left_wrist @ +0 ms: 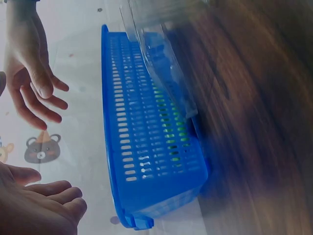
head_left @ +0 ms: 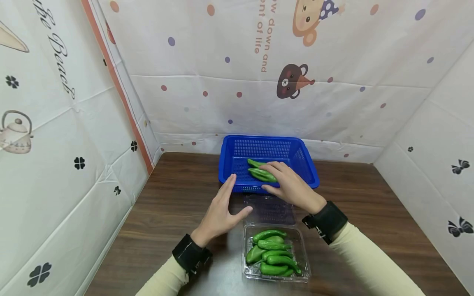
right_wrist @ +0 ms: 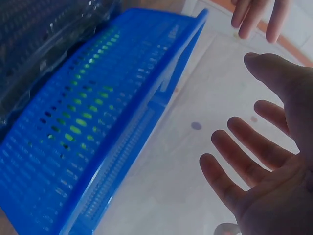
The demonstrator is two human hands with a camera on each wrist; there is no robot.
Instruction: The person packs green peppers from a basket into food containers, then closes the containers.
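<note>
Two green peppers [head_left: 262, 172] lying flat in blue slotted basket [head_left: 237, 154], at table's far edge.

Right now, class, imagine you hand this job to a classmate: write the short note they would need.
Left hand: open, holding nothing, beside the blue basket.
Right hand: open, fingers spread over the near rim of the basket, just above the peppers in the basket.
Done: a couple of peppers lie in the basket.
Left: several peppers in the clear box, whose lid is open, near you on the table.
</note>
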